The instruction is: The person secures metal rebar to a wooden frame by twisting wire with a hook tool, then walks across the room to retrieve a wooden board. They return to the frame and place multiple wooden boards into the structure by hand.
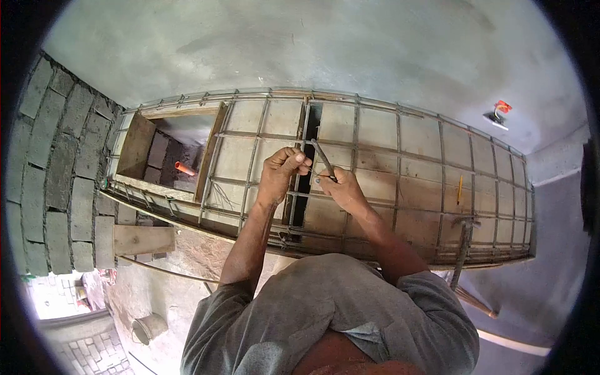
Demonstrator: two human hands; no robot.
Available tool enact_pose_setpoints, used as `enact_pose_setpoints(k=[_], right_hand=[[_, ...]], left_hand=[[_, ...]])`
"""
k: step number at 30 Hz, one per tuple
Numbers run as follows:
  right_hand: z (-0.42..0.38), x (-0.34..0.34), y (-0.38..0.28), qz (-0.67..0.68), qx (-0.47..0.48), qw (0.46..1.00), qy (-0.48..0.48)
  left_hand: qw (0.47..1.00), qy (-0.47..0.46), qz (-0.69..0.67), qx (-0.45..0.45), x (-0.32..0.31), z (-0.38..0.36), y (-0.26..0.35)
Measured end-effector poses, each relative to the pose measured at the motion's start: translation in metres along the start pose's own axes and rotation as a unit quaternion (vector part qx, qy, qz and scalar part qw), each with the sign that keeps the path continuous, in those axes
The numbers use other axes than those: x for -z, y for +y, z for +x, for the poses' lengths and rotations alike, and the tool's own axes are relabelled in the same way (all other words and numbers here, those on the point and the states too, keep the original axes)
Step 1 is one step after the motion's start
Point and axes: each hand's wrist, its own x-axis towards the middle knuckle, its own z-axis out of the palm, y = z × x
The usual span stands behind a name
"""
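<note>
Closely paired above a grid of steel bars, a worker's two bare hands meet near the middle of a long wooden form. The left hand has its thumb and fingers pinched together on what looks like a thin strand, too fine to make out fully, stretching toward the other hand. The right hand is curled around a dark, rod-like tool, its far end slanting up and to the left over the bars. Both stand beside a dark gap that crosses the form. To the left, loose wires lie among the bars, next to a plank-framed opening where an orange pipe shows. To the right, a yellow pencil-like stick lies on the form, and a hammer rests with its head over the near edge. A block wall rises at the left; below it, a bucket lies tilted on the floor. An orange fitting marks the smooth back wall.
</note>
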Motion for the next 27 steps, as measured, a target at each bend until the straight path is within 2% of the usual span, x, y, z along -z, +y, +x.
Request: enact_pose_setpoints(k=[3,6,8,11,14,15,16,17,18,20,21,22,23,24,25,26,27], right_hand=[[0.010,-0.003,0.001,0.026,-0.024,0.999,-0.011],[0.025,-0.004,0.003,-0.028,-0.006,0.999,-0.018],[0.036,-0.002,0.008,0.122,-0.097,0.987,-0.043],[0.049,0.014,0.027,0.169,-0.160,0.970,-0.068],[0.055,0.016,0.027,0.185,-0.172,0.967,-0.040],[0.059,0.013,0.026,0.187,-0.175,0.966,-0.039],[0.063,0.008,0.025,0.207,-0.203,0.957,-0.016],[0.069,0.006,0.024,0.226,-0.229,0.947,0.007],[0.078,0.008,0.026,0.225,-0.230,0.947,0.008],[0.104,0.008,0.039,0.336,-0.216,0.917,-0.009],[0.120,0.009,0.053,0.459,-0.249,0.852,-0.036],[0.129,0.012,0.044,0.494,-0.240,0.835,-0.030],[0.139,0.012,0.042,0.502,-0.222,0.834,-0.048],[0.148,0.013,0.038,0.509,-0.204,0.834,-0.065],[0.153,0.013,0.036,0.507,-0.205,0.834,-0.064],[0.157,0.012,0.034,0.451,-0.218,0.864,-0.051],[0.161,0.012,0.032,0.391,-0.229,0.890,-0.039]], left_hand=[[0.999,0.033,0.014,0.012,0.009,0.011,-0.008],[0.997,0.072,0.028,0.031,0.012,0.025,-0.014],[0.994,0.088,0.033,0.051,0.013,0.033,-0.017],[0.994,0.081,0.038,0.062,0.011,0.046,-0.026],[0.988,0.096,0.122,0.023,0.012,0.064,-0.042],[0.908,0.044,0.381,-0.165,0.013,0.072,-0.046],[0.729,-0.015,0.597,-0.334,0.014,0.078,-0.050],[0.717,-0.081,0.620,-0.306,0.022,0.088,-0.048],[0.718,-0.081,0.619,-0.306,0.022,0.099,-0.048],[0.800,-0.009,0.551,-0.236,0.019,0.117,-0.045],[0.910,0.039,0.409,-0.054,0.006,0.113,-0.036],[0.909,0.039,0.411,-0.052,0.004,0.113,-0.043],[0.974,0.043,0.212,0.063,0.003,0.114,-0.053],[0.984,0.045,-0.002,0.175,0.001,0.117,-0.057],[0.986,0.064,-0.004,0.154,0.002,0.120,-0.061],[0.986,0.066,-0.009,0.156,0.006,0.126,-0.064],[0.978,0.104,-0.050,0.175,0.013,0.137,-0.070]])
